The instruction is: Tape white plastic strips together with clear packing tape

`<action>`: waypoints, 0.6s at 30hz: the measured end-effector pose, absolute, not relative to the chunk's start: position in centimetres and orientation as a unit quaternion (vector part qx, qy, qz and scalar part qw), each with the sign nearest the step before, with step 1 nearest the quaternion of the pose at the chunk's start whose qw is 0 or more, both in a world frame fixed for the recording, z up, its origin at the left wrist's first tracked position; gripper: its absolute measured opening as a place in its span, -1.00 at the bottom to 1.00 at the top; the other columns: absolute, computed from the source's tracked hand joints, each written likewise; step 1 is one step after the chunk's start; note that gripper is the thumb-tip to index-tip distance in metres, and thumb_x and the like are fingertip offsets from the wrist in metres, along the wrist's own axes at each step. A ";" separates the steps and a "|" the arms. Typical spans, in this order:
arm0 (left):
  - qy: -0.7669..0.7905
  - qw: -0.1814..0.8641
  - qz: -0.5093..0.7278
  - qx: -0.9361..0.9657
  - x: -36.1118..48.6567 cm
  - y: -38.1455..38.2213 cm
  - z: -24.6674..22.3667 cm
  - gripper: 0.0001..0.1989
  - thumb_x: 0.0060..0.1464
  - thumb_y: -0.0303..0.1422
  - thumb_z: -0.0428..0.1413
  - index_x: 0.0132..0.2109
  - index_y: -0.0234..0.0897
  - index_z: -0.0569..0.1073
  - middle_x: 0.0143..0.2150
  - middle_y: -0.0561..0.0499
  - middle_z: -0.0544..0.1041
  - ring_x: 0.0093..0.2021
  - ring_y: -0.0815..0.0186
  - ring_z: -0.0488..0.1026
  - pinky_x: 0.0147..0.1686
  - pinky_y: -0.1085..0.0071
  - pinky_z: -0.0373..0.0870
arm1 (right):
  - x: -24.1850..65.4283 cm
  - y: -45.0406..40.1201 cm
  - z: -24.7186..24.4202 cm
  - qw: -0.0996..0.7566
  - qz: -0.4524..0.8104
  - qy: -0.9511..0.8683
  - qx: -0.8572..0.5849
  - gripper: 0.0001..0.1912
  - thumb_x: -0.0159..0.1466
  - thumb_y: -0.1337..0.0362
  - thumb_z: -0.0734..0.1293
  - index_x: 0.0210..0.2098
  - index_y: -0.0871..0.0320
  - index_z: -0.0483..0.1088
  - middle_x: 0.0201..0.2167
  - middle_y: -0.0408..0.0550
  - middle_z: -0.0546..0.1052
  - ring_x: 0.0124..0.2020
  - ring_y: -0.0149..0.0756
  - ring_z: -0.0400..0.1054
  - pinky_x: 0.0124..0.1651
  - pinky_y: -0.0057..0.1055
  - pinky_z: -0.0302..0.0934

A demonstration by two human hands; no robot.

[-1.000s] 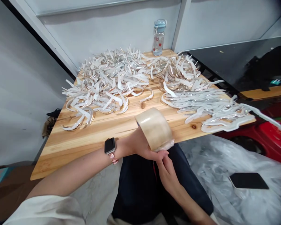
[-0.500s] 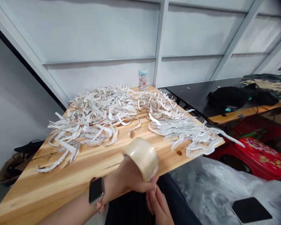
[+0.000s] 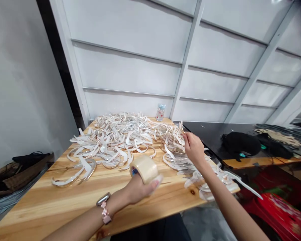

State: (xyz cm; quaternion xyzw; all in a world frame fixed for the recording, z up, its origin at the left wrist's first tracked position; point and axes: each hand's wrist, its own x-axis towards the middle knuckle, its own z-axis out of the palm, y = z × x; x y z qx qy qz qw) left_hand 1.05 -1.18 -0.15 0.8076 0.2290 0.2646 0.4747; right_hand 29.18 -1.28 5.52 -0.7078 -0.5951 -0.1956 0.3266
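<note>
A roll of tape (image 3: 144,168) is held in the left hand (image 3: 136,190) above the near part of the wooden table (image 3: 130,209). The roll is gripped from its near side, with the fingers tucked into its core and the thumb laid along its lower right edge, where the picture is blurred. A watch (image 3: 103,198) and a pink bracelet (image 3: 105,213) are worn on the left wrist.

The right hand (image 3: 194,147) is stretched out to the right-hand pile of strips (image 3: 172,137). Its fingers are curled and drawn together at the strip ends; a strip may be pinched there, but this cannot be told for certain.

Flatter clear strips (image 3: 175,162) are laid nearer the front, partly hidden by the right forearm. A larger heap of white and gold strips (image 3: 112,144) is spread over the left and back of the table. A bottle (image 3: 161,112) is stood upright at the far edge, near the wall (image 3: 130,67). To the right, a black bundle (image 3: 240,144) is seen on a dark table (image 3: 213,132).
</note>
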 end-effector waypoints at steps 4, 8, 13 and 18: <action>0.165 0.277 0.208 0.923 1.0 -2.3 -1.1 -0.67 -0.06 -0.08 0.20 -0.22 -0.20 0.49 -0.16 -0.01 0.56 -0.01 0.07 0.41 0.28 0.20 0.14 | 30.9 6.3 6.4 0.250 -0.221 -0.613 -0.716 -0.75 0.42 0.21 0.24 -0.17 0.24 0.48 -0.15 0.10 0.58 -0.05 -0.09 0.45 0.07 -0.10 0.26; 0.104 0.177 0.183 0.961 1.2 -2.4 -1.9 -0.62 -0.08 -0.03 0.22 -0.24 -0.22 0.48 -0.17 -0.02 0.56 -0.05 0.08 0.41 0.25 0.25 0.16 | 30.0 7.9 5.0 0.236 -0.258 -0.609 -0.712 -0.62 0.37 0.17 0.35 0.14 0.16 0.37 0.23 0.08 0.37 0.26 0.01 0.24 0.30 0.16 0.06; 0.118 0.167 0.194 0.959 1.2 -2.3 -1.4 -0.59 -0.06 -0.04 0.23 -0.16 -0.23 0.49 -0.08 -0.05 0.56 0.03 0.05 0.39 0.29 0.25 0.10 | 24.9 9.2 5.4 0.193 -0.226 -0.709 -0.640 -0.56 0.44 0.34 0.15 0.28 0.22 0.25 0.39 0.22 0.19 0.40 -0.03 0.03 0.41 -0.02 -0.10; 0.125 0.182 0.199 0.955 1.4 -2.6 -1.4 -0.59 -0.09 -0.04 0.25 -0.19 -0.24 0.49 -0.08 -0.06 0.57 0.07 0.00 0.38 0.28 0.22 0.13 | 16.6 10.5 1.8 0.111 -0.137 -0.817 -0.549 -0.57 0.40 0.08 0.31 0.18 0.13 0.36 0.20 0.06 0.43 0.16 -0.09 0.36 0.21 -0.01 0.25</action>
